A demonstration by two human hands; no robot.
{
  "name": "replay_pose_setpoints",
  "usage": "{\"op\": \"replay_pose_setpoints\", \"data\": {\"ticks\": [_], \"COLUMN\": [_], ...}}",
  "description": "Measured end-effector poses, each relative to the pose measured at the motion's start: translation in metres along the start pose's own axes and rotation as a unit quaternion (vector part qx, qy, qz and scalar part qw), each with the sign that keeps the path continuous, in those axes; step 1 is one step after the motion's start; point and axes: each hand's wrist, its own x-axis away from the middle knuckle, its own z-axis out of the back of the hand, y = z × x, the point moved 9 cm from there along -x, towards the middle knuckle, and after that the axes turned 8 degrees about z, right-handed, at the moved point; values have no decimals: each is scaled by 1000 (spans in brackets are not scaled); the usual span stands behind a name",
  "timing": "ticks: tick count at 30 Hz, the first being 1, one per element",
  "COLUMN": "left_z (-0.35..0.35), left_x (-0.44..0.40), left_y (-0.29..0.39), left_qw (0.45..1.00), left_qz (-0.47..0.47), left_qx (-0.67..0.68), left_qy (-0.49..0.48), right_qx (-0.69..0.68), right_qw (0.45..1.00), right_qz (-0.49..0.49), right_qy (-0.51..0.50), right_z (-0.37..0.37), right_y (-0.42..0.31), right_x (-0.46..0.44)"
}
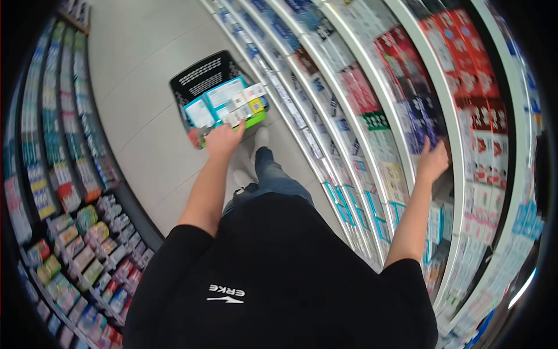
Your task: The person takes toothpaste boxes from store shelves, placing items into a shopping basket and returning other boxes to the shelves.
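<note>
My left hand (pixel 226 139) is closed at the near side of a black shopping basket (pixel 200 64); the part in its grip is hidden under the fingers. Blue-and-white boxes (pixel 226 93), small white boxes (pixel 247 98) and a yellow box (pixel 256 105) fill the basket, and a bright green strip (pixel 254 120) runs along its near edge. On the right, my right hand (pixel 433 163) reaches into a shelf, its thumb and fingers at the near end of a purple box (pixel 421 125). Its fingertips are partly hidden.
Curved-looking white shelves (pixel 401 116) rise close on my right, with red boxes (pixel 465 52) above the purple ones. More stocked shelves (pixel 64 116) and a rack of small packets (pixel 93 250) stand on the left. Pale tiled floor (pixel 133 75) lies between, with my shoes beside the basket.
</note>
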Motion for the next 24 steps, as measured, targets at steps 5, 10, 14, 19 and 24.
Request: {"op": "replay_pose_setpoints", "data": {"ticks": [5,10,14,19,24], "left_z": [6,15,13,14,18], "left_x": [-16,-28,-38,-53,-65], "left_y": [-4,-2,-4,-6,-7], "left_qw": [1000,1000,999,999,999], "left_qz": [-6,-7,-14,-11,1], "left_qx": [18,22,30,36,32], "left_qy": [12,6,17,26,12], "right_qx": [-36,-83,-79,-231,-445], "right_qw": [999,994,994,969,895], "right_qz": [-39,-27,-18,-36,-19], "right_qy": [-1,60,72,78,-35], "right_z": [4,19,16,45,27], "right_y": [5,1,5,-15,-50], "right_x": [-2,-9,2,24,56]}}
